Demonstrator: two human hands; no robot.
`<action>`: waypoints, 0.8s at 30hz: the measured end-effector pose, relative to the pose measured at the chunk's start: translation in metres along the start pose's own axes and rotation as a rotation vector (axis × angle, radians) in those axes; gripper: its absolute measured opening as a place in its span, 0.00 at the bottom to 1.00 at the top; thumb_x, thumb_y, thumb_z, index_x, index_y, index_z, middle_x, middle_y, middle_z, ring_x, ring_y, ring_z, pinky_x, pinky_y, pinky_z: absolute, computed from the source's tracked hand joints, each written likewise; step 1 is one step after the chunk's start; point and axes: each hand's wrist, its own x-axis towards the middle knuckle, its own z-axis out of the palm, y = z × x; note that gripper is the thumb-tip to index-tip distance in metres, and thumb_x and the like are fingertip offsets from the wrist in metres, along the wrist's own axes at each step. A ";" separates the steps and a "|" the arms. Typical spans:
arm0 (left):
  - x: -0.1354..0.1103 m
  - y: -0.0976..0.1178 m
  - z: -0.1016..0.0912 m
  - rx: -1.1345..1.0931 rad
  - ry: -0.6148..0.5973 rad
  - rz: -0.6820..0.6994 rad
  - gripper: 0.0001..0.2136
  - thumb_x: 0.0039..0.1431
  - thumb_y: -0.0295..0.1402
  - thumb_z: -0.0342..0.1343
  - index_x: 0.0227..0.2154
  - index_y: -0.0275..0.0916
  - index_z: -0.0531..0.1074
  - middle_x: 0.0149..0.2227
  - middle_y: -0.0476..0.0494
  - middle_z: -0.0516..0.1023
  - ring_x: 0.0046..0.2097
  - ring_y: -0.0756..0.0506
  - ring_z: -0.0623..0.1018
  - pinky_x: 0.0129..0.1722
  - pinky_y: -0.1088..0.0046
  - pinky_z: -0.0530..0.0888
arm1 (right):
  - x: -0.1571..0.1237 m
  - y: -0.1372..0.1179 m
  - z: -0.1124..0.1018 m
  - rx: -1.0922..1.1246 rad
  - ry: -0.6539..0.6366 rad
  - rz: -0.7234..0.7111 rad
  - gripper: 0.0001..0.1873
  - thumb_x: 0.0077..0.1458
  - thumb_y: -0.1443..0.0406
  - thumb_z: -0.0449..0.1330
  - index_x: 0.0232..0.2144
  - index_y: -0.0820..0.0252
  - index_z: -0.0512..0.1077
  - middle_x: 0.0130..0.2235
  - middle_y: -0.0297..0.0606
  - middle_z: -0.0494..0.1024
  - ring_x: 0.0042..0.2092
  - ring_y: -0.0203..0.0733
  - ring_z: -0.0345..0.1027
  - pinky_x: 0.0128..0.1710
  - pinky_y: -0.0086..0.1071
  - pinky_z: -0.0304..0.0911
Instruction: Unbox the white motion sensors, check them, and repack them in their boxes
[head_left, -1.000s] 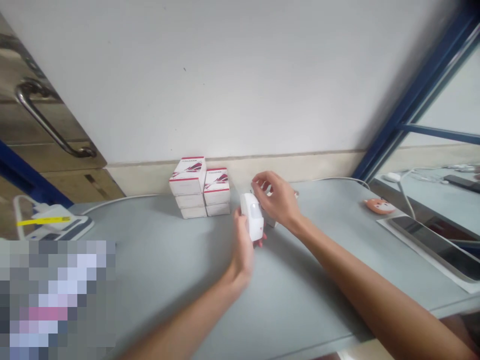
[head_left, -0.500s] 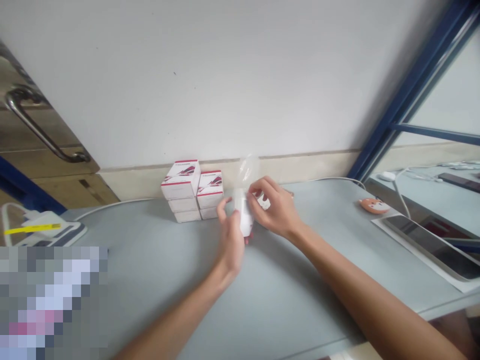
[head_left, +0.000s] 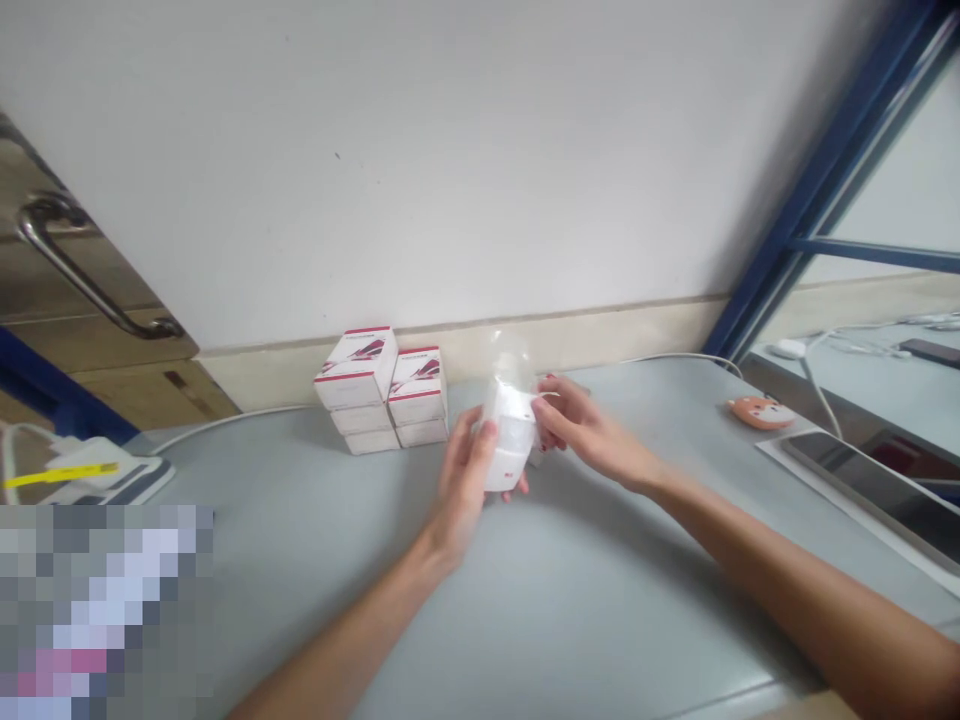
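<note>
the room was plain: a white wall point(head_left: 450, 170) stood behind a grey desk point(head_left: 600, 610), with a wooden door point(head_left: 127, 390) and its metal handle point(head_left: 82, 290) off to the left and a blue window frame point(head_left: 817, 190) to the right. along the back edge of the desk, set close to the wall and away from the person's arms, sat two stacks of white boxes point(head_left: 367, 390) with red trim. toward the right edge, a dark tablet point(head_left: 874, 490) lay on a white sheet point(head_left: 780, 450), and a small orange fox-faced trinket point(head_left: 761, 412) sat just beyond it. a white cable point(head_left: 225, 420) trailed along the back edge, and a blurred patch hid the bottom left corner of the view.

near the middle of the back edge, just right of the boxes, a white gadget point(head_left: 510, 450) in a clear bag point(head_left: 510, 360) appeared to be lifted off the desk. the left hand point(head_left: 461, 490) had its fingers curled around the gadget, seemingly to steady it, while the right hand point(head_left: 581, 430) came in from the other side, its fingertips point(head_left: 546, 410) pressed against the bag.
</note>
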 end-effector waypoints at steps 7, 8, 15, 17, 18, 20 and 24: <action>-0.011 -0.002 0.013 -0.031 -0.118 -0.064 0.23 0.65 0.52 0.62 0.54 0.42 0.77 0.53 0.35 0.82 0.52 0.37 0.82 0.46 0.65 0.79 | -0.011 -0.008 -0.051 -0.037 -0.305 0.007 0.20 0.63 0.49 0.66 0.46 0.56 0.74 0.40 0.36 0.75 0.34 0.38 0.69 0.34 0.34 0.66; -0.013 -0.002 0.016 -0.027 -0.120 -0.058 0.22 0.64 0.51 0.64 0.54 0.42 0.78 0.54 0.36 0.82 0.54 0.36 0.81 0.49 0.65 0.79 | -0.012 -0.009 -0.057 -0.047 -0.343 0.029 0.21 0.61 0.49 0.68 0.47 0.56 0.74 0.41 0.37 0.76 0.35 0.39 0.70 0.35 0.35 0.68; -0.013 -0.011 0.017 0.105 -0.142 -0.046 0.19 0.65 0.43 0.64 0.56 0.44 0.78 0.58 0.38 0.80 0.60 0.37 0.78 0.61 0.64 0.73 | -0.010 -0.005 -0.071 -0.150 -0.382 0.039 0.21 0.56 0.54 0.72 0.48 0.54 0.75 0.49 0.38 0.79 0.43 0.45 0.75 0.42 0.38 0.72; -0.008 -0.013 0.010 0.159 -0.156 -0.040 0.18 0.65 0.41 0.64 0.55 0.44 0.79 0.56 0.37 0.81 0.57 0.37 0.79 0.59 0.63 0.75 | -0.009 0.000 -0.069 -0.115 -0.358 0.037 0.24 0.55 0.54 0.72 0.51 0.53 0.73 0.51 0.39 0.78 0.44 0.45 0.76 0.44 0.39 0.73; -0.006 -0.013 0.006 0.204 -0.156 -0.022 0.17 0.65 0.40 0.65 0.54 0.44 0.80 0.56 0.37 0.81 0.56 0.37 0.80 0.59 0.62 0.75 | -0.009 0.002 -0.068 -0.095 -0.344 0.036 0.26 0.55 0.54 0.72 0.53 0.53 0.72 0.53 0.39 0.78 0.45 0.45 0.76 0.44 0.39 0.73; -0.002 -0.012 -0.001 0.318 -0.145 0.028 0.16 0.63 0.37 0.66 0.53 0.43 0.80 0.56 0.37 0.81 0.54 0.37 0.80 0.59 0.60 0.75 | -0.008 0.005 -0.066 -0.096 -0.317 0.030 0.28 0.55 0.54 0.72 0.55 0.52 0.70 0.54 0.40 0.77 0.44 0.44 0.76 0.44 0.39 0.73; -0.002 -0.007 -0.008 0.412 -0.117 0.074 0.24 0.60 0.33 0.67 0.60 0.44 0.76 0.60 0.36 0.78 0.58 0.35 0.77 0.63 0.57 0.71 | -0.006 0.007 -0.063 -0.242 -0.335 0.025 0.22 0.57 0.52 0.71 0.49 0.54 0.74 0.49 0.39 0.80 0.44 0.45 0.76 0.45 0.38 0.71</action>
